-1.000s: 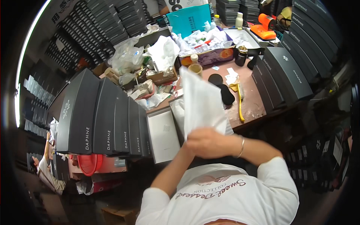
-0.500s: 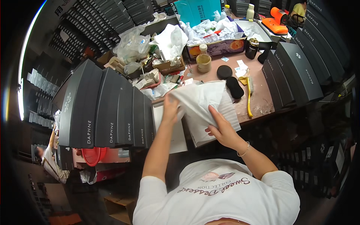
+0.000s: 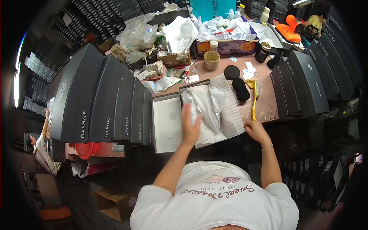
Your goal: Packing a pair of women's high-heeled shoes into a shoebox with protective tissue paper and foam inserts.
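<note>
A shallow dark-rimmed box (image 3: 185, 89) rests on the table in front of me, holding crumpled white tissue paper (image 3: 205, 109). A ribbed white foam sheet (image 3: 231, 111) lies over its right part and past its right edge. Against the left part of the tissue, my left hand (image 3: 190, 128) is flat with its fingers stretched out. My right hand (image 3: 257, 132) is closed at the foam sheet's near right corner, just below the end of a yellow-handled brush (image 3: 254, 101); what its fingers hold is hidden. A pale-lined box lid (image 3: 166, 124) lies to the left.
Dark shoeboxes stand in rows at left (image 3: 76, 99) and right (image 3: 306, 80). Behind are a black oval sponge (image 3: 240, 90), a round black pad (image 3: 232, 72), a pot (image 3: 211, 60), a dark jar (image 3: 262, 52) and a carton of crumpled paper (image 3: 226, 48). Another person (image 3: 42, 151) is far left.
Both hands have let go of the lifted white paper, which now lies down in the box. My left hand moved down and right, my right hand right to the foam's corner.
</note>
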### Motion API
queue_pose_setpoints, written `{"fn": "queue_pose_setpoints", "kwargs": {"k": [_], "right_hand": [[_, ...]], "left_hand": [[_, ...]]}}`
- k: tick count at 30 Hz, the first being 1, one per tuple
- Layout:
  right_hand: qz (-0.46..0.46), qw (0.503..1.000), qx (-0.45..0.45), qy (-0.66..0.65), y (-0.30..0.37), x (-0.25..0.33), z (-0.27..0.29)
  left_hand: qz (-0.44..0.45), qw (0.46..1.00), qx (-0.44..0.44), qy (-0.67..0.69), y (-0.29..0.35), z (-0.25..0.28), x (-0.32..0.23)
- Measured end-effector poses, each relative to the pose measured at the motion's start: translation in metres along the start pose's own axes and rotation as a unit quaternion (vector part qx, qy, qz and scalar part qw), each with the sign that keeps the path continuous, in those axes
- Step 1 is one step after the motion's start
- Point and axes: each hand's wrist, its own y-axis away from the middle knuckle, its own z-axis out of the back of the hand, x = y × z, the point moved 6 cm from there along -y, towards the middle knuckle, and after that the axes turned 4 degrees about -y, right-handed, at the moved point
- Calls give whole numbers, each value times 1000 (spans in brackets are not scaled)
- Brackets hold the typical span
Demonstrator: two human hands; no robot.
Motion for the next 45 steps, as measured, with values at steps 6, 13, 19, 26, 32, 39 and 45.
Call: {"fn": "queue_pose_setpoints", "kwargs": {"k": [6,13,19,26,32,39,45], "right_hand": [[86,987,-116,-66,-68,43,-46],[262,939,-73,209,-75,124,-126],[225,958,30,173,-41,160,-121],[2,946,175,-273,27,147,-42],[33,978,-123,-166,-35,67,-49],[-87,922,-8,-377,-61,41,-93],[42,899,-32,-436,-12,67,-25]], "left_hand": [[178,908,332,-182,87,15,104],[261,918,166,247,-4,108,15],[261,769,60,581,-48,38,-29],[477,724,135,480,74,-4,34],[364,848,365,123,72,25,58],[498,752,286,324,93,3,74],[379,732,227,518,71,-24,16]]}}
